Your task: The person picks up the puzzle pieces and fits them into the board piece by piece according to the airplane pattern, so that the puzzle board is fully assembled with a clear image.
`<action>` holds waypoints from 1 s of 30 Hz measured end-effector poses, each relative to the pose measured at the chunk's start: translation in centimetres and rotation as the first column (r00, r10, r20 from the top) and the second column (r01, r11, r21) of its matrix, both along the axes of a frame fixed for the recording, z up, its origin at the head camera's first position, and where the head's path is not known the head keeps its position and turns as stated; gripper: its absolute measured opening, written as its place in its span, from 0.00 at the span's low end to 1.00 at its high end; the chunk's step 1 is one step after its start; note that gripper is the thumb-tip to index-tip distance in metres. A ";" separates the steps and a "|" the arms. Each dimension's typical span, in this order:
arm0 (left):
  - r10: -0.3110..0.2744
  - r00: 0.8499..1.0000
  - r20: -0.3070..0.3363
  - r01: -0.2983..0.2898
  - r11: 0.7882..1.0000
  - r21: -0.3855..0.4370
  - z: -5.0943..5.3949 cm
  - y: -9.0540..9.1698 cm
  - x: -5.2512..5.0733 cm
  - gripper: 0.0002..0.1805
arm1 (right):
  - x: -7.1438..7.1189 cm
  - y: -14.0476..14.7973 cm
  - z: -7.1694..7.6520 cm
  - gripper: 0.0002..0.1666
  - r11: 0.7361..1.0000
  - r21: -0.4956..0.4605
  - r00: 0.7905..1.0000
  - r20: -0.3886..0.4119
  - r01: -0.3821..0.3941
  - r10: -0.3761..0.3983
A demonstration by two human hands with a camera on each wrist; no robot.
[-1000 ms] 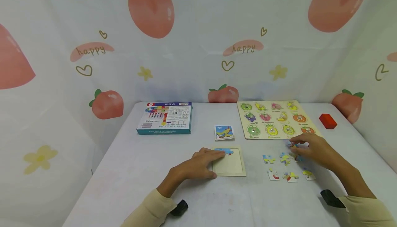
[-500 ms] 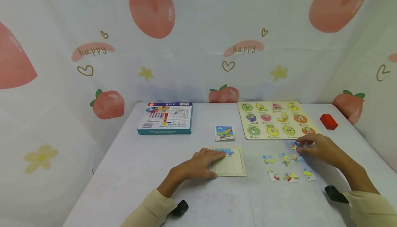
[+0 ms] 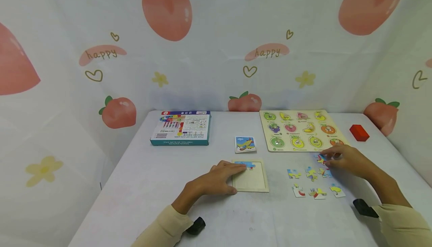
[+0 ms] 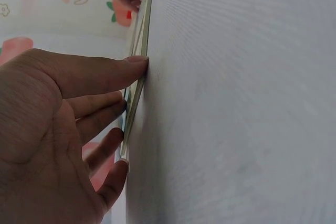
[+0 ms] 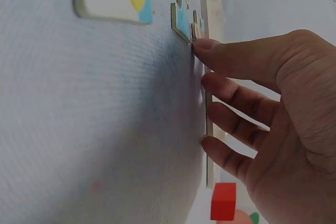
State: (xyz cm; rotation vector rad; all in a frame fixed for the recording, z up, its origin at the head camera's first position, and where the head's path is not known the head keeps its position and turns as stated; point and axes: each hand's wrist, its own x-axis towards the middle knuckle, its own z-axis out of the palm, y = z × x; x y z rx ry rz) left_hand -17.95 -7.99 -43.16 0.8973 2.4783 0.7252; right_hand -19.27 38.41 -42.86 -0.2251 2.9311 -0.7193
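My left hand (image 3: pixel 221 177) rests on the left side of a small wooden puzzle tray (image 3: pixel 249 192), thumb at its lower left edge and fingers over the top left. A blue puzzle strip (image 3: pixel 249 164) lies along the tray's top, partly under the fingers. To the right, my right hand (image 3: pixel 347 160) has thumb and index finger at a blue, red and yellow puzzle piece (image 3: pixel 320 159), seemingly pinching it low over the table. The right wrist view shows the thumb (image 5: pixel 207 44) at the pieces, the index finger mostly hidden behind it. Several loose airplane pieces (image 3: pixel 311 173) lie nearby.
A picture card of an airplane (image 3: pixel 245 144) lies behind the tray. A fruit peg board (image 3: pixel 303 130) is behind the right hand, with a red block (image 3: pixel 359 133) to its right. A flat box of beads (image 3: pixel 180 128) lies at the back left.
My right hand has shifted slightly right from over the pieces, uncovering those below it, and stays by the upper one. The left hand has kept its place on the tray.
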 end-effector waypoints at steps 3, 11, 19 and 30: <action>0.003 1.000 -0.002 -0.003 1.000 0.000 0.0 0.0 0.1 0.43 | -0.1 0.1 0.0 0.23 1.000 -0.006 1.000 -0.002 0.001 -0.001; 0.001 1.000 -0.002 -0.001 1.000 0.002 0.0 0.0 0.0 0.43 | 0.0 0.0 0.0 0.25 1.000 -0.013 1.000 -0.016 0.002 -0.002; -0.001 1.000 -0.002 0.001 1.000 -0.001 0.0 0.0 0.0 0.43 | -0.1 0.0 -0.5 0.23 1.000 0.008 0.998 -0.065 -0.012 0.012; 0.006 1.000 0.007 -0.006 1.000 0.000 0.1 0.0 0.1 0.42 | 0.1 -0.1 -0.5 0.25 1.000 0.015 0.998 -0.064 -0.005 0.006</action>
